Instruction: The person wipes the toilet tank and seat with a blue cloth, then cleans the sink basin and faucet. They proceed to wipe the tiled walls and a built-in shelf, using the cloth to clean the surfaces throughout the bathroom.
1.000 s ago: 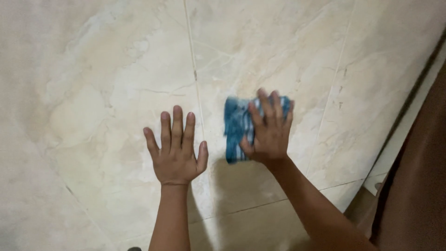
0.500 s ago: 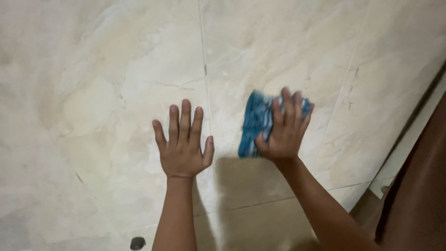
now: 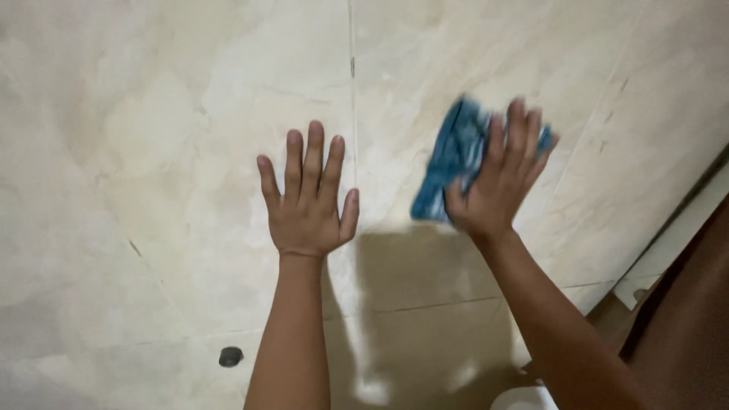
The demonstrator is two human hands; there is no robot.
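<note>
Two hands lie flat on the pale marbled tile surface [image 3: 190, 152]; my left hand [image 3: 307, 205] rests bare, fingers spread; my right hand [image 3: 497, 182] presses a crumpled blue cloth [image 3: 449, 171] to the right of the grout line [image 3: 351, 114], fingers extended and slightly apart; cloth judged light, soft, limp; best controlled under the whole palm, not by an edge.

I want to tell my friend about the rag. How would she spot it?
Look at the big cream marble tiles, then right of the dark seam line between them. There the right hand presses flat on a crumpled cloth. It is the only blue thing on the pale surface.
</note>
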